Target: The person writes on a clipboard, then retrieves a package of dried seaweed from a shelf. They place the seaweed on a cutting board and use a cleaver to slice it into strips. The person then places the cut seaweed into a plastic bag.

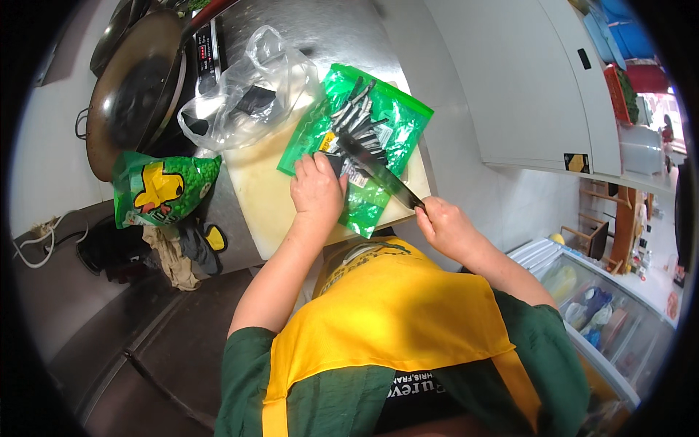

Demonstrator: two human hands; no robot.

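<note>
My right hand (446,226) grips the handle of a kitchen knife (382,173), its dark blade slanting up and left. The blade lies over the lower edge of a pile of thin black-and-white food strips (357,116). My left hand (318,187) presses its fingertips on an uncut dark piece of food (334,161), left of the blade and mostly covered by the hand. Strips and dark piece rest on a flattened green plastic bag (407,116), which bears labels. Beneath the bag is a pale cutting board (248,192).
A clear plastic bag (292,74) with dark pieces inside lies up and left of the green bag. Farther left are a large wok (117,104), an induction cooker panel (206,57) and a green food packet (164,188). Cloths (169,257) lie below. At right stands a glass-topped freezer (595,311).
</note>
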